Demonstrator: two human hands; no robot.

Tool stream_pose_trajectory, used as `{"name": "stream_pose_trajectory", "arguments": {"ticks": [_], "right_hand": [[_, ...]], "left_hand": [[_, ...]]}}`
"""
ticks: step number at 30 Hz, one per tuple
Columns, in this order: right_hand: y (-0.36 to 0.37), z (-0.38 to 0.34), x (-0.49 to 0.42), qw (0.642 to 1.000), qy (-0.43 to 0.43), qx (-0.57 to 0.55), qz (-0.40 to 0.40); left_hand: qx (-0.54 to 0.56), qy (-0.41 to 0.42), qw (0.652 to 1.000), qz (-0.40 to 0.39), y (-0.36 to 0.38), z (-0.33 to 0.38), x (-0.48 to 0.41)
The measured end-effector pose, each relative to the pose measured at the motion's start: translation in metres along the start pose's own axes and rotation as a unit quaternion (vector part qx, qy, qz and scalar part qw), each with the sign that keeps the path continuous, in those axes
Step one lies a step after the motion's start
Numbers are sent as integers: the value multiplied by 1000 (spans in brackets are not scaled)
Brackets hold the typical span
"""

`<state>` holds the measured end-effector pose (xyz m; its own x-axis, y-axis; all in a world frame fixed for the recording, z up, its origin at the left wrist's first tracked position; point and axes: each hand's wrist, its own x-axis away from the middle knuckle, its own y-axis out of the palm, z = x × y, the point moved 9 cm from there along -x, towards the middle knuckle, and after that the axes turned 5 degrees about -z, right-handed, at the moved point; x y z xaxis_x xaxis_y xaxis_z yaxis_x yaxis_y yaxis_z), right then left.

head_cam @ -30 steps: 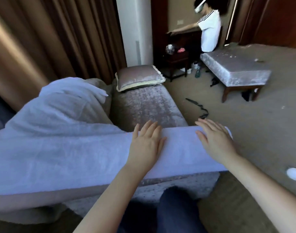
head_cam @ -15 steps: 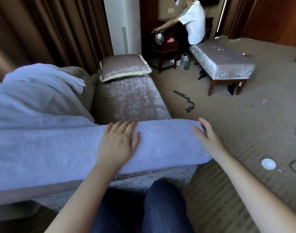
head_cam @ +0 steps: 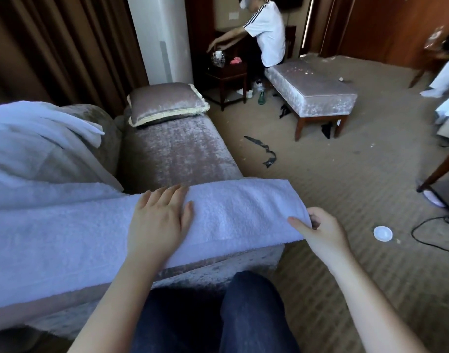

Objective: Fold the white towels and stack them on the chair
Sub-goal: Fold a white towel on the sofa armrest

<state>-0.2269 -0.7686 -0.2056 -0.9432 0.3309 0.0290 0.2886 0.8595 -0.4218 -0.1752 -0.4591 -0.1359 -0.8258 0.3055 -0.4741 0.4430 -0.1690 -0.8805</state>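
A long white towel [head_cam: 231,212], folded into a strip, lies across the near end of the velvet chaise chair [head_cam: 175,154]. My left hand [head_cam: 159,217] presses flat on its middle with straight fingers. At the strip's right end my right hand [head_cam: 317,230] pinches the towel's corner, thumb on top and fingers curled beneath. More white towels [head_cam: 35,138] are heaped on the chair's armrest at the left.
A velvet cushion [head_cam: 165,103] rests at the chair's far end. On the carpet lie a dark strap [head_cam: 264,151] and a white round lid [head_cam: 382,233]. A velvet bench [head_cam: 317,90] stands behind, with a person [head_cam: 264,31] at a dark side table. A cable runs at the right.
My right hand slid off the towel's top to its right end and took hold of the corner. My left hand stays pressed on the middle.
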Motion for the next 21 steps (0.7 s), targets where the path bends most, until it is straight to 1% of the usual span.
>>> {"name": "stream_pose_trajectory", "arguments": {"ticks": [3,7,10,11,12,13,14,15,16,17,19,20,21], "right_hand": [[-6,-10,13,999,-2,-25,38],[-15,-35,31,993,-33,-18,116],[-5,-66,49,988,-85,-19,130],[2,-78,57,986,-108,-22,127],[10,-90,65,983,-132,-19,127],[19,-102,73,979,-158,-13,129],[28,-112,80,974,-181,-6,133],[37,-119,85,970,-203,2,137],[47,-127,90,963,-230,18,141],[56,-134,96,953,-261,44,146],[74,-143,108,933,-314,86,152],[80,-145,113,926,-333,92,151],[85,-148,119,920,-350,95,148]], "left_hand": [[11,1,1000,-4,3,-1,-1],[37,-1,999,4,-2,-1,1],[100,41,994,31,-14,3,3],[159,38,985,49,-22,4,5],[248,2,967,65,-33,1,8],[353,-61,931,72,-42,-4,12],[445,-128,884,62,-45,-5,17],[513,-178,838,40,-46,-1,22],[558,-208,803,18,-47,7,26],[590,-224,776,-3,-47,14,31],[631,-242,736,-36,-46,22,37],[639,-248,727,-44,-47,22,39],[637,-255,726,-47,-46,20,41]]}}
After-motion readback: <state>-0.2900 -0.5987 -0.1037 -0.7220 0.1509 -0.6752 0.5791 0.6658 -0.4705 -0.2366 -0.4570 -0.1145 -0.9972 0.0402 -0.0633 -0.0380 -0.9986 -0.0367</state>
